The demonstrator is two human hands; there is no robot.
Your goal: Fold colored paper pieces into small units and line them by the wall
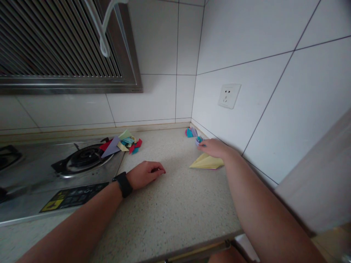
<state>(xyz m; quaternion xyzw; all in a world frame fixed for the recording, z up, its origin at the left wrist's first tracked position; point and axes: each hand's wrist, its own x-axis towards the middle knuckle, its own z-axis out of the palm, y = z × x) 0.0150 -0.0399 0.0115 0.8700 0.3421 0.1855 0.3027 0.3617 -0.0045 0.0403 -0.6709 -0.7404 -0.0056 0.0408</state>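
Observation:
My right hand reaches along the right wall with its fingers closed at a small purple and blue folded paper piece; its fingertips partly cover the piece. Just behind lies another little group of pink, blue and purple folded papers in the counter's corner. Under my right wrist is a yellow paper plane with a pink edge showing below it. My left hand, a black watch on its wrist, rests on the counter with fingers loosely curled in and nothing visible in them.
A heap of coloured folded papers lies at left, partly over the gas burner of the steel stove. The range hood hangs above. A wall socket is on the right wall, and the speckled counter has a front edge near me.

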